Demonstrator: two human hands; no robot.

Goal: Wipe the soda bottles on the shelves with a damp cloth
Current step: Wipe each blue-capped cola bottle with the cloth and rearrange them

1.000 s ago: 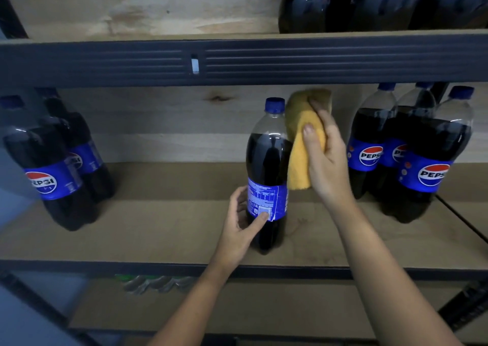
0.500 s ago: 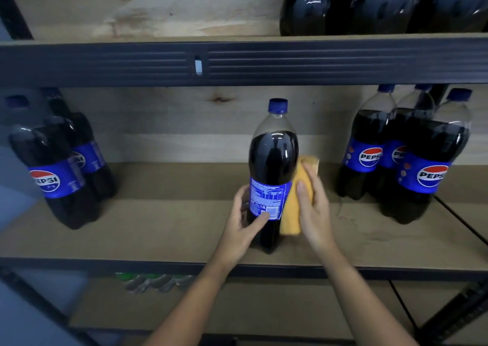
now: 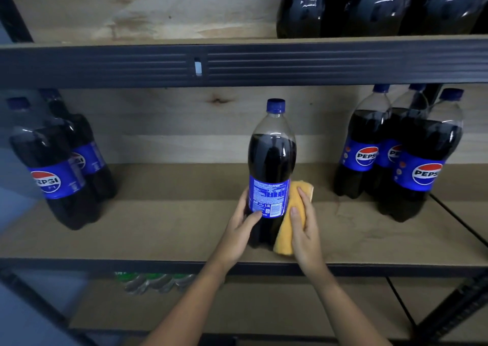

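Since a second ago the right hand has drawn the yellow cloth down the right side of the middle soda bottle, from beside its neck to its base.

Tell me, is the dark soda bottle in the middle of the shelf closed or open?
Closed. The dark plastic soda bottle has its blue screw cap sitting on the neck.

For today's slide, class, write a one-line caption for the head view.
Left hand steadies the middle bottle on the shelf while the right hand presses a yellow cloth to its side.
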